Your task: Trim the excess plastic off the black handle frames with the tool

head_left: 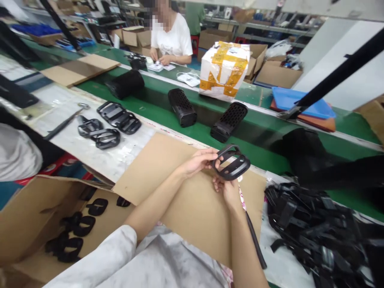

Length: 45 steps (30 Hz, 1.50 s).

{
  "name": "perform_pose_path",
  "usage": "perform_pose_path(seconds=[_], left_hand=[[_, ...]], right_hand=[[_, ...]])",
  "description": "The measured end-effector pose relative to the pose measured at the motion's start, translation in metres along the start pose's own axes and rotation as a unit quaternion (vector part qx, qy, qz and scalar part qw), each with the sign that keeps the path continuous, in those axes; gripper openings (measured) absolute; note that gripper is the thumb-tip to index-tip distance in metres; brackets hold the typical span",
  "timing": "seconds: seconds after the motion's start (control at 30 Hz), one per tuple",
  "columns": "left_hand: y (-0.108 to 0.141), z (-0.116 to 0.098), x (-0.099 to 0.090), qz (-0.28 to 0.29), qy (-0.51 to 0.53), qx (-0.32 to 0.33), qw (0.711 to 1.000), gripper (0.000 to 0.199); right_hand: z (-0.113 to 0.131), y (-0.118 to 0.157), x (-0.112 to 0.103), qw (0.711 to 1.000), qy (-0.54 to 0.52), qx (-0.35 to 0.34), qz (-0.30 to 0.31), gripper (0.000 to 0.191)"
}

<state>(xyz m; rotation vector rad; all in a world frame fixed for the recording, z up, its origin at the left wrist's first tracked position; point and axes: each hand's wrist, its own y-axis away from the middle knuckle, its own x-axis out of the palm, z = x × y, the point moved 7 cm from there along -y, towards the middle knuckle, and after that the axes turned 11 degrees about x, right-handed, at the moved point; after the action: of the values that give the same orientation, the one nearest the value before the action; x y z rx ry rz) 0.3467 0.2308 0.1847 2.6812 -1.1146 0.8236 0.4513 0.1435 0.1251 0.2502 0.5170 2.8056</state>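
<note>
My left hand [204, 159] grips the left side of a black slotted plastic frame [235, 171], raised above a cardboard sheet [192, 204]. The frame has a rounded outline, long openings and a curved band on top. My right hand [229, 190] is at its lower edge with fingers curled; its thumb is hidden behind the frame. Beneath my right forearm lies a tool with a black handle [255, 240], its upper part wrapped in pink-and-white print. Similar black frames [119, 116] lie on the bench to the left, with another linked pair [99, 133] beside them.
A pile of black parts [312, 228] covers the right side. An open carton [33, 216] with several black pieces stands at lower left. Black perforated housings [229, 121] rest on the green belt [156, 114]. A hammer [66, 123] lies left. Across sits a co-worker [172, 38] beside a taped box [225, 70].
</note>
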Motion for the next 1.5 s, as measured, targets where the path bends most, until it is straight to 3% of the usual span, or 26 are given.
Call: perform_pose_path(seconds=[0.17, 0.37, 0.5, 0.6, 0.67, 0.77, 0.87, 0.93, 1.07, 1.13, 1.23, 1.37, 1.5], left_hand=[[0.038, -0.039, -0.031, -0.064, -0.098, 0.045, 0.992, 0.038], [0.14, -0.064, -0.089, -0.177, -0.098, 0.04, 0.978, 0.037], [0.207, -0.087, -0.131, -0.28, -0.163, 0.049, 0.945, 0.036], [0.248, -0.13, -0.172, -0.411, -0.241, 0.12, 0.871, 0.035], [0.267, -0.172, -0.199, -0.484, -0.312, 0.187, 0.796, 0.037], [0.274, -0.238, -0.235, -0.533, -0.441, 0.269, 0.67, 0.039], [0.259, -0.285, -0.271, -0.555, -0.564, 0.225, 0.568, 0.041], [0.243, -0.3, -0.293, -0.552, -0.628, 0.147, 0.528, 0.043], [0.212, -0.3, -0.319, -0.492, -0.697, 0.036, 0.521, 0.04], [0.206, -0.294, -0.325, -0.477, -0.702, 0.039, 0.527, 0.039], [0.209, -0.287, -0.324, -0.475, -0.698, 0.092, 0.529, 0.039], [0.239, -0.277, -0.307, -0.484, -0.667, 0.172, 0.539, 0.04], [0.301, -0.252, -0.294, -0.541, -0.586, 0.209, 0.567, 0.032]], right_hand=[[-0.005, 0.002, 0.006, 0.995, 0.102, -0.007, 0.016, 0.048], [-0.009, 0.0, 0.003, 0.984, 0.177, 0.004, 0.009, 0.058], [-0.011, -0.003, 0.003, 0.966, 0.26, 0.003, -0.012, 0.061], [-0.011, -0.004, 0.003, 0.957, 0.288, 0.022, -0.016, 0.065], [-0.01, -0.005, 0.003, 0.956, 0.29, 0.028, -0.015, 0.069], [-0.011, -0.006, 0.002, 0.958, 0.285, 0.025, -0.014, 0.071], [-0.013, -0.007, 0.002, 0.964, 0.265, 0.025, -0.01, 0.072], [-0.014, -0.007, 0.003, 0.969, 0.247, 0.025, -0.009, 0.072], [-0.011, -0.003, 0.007, 0.98, 0.198, 0.009, 0.003, 0.068], [-0.01, 0.0, 0.01, 0.985, 0.171, 0.001, 0.015, 0.065], [-0.009, 0.002, 0.012, 0.989, 0.148, -0.004, 0.024, 0.062], [-0.008, 0.002, 0.01, 0.988, 0.15, 0.001, 0.025, 0.062], [-0.006, 0.001, 0.005, 0.985, 0.175, 0.006, 0.014, 0.067]])
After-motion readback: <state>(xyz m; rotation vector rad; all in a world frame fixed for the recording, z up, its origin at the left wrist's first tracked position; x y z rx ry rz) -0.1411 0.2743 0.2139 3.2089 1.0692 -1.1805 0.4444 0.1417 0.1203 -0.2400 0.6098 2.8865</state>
